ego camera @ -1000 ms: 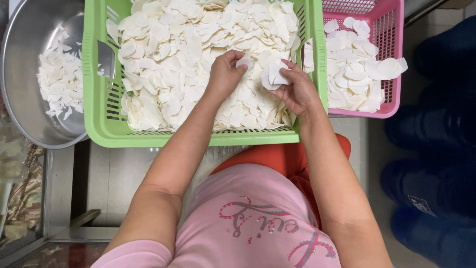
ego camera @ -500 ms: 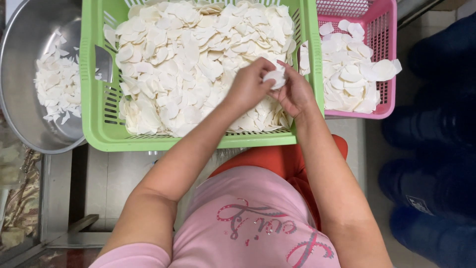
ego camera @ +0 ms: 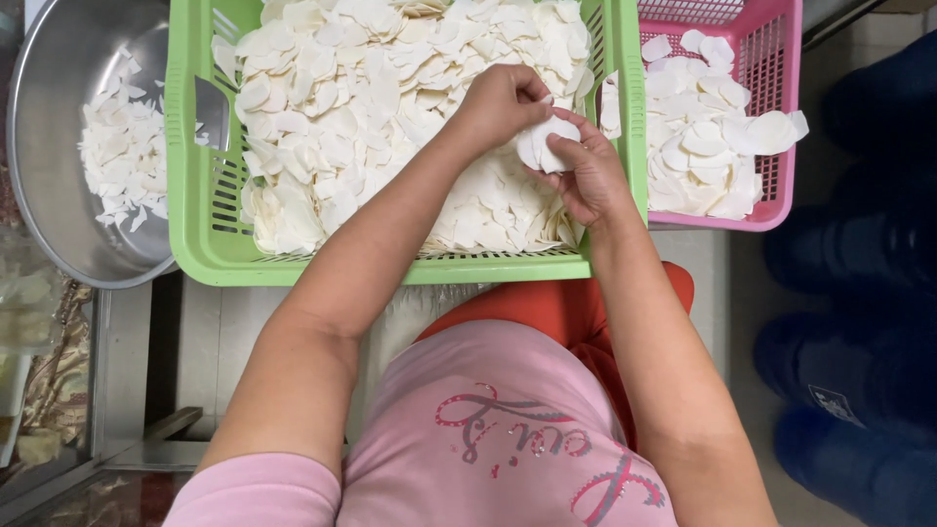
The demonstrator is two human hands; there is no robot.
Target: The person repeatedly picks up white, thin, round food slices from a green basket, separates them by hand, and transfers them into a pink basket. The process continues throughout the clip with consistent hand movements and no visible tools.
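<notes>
hands pinch white slice over green basket.

From my remote feed I saw a pink short-sleeved shirt, its chest marked with looping darker pink script and tiny sparkling dots. Orange-red cloth covered the lap below it. Both forearms were bare, and the left hand and right hand wore no gloves.

pale tiled floor, green basket, pink basket, steel bowl
</notes>
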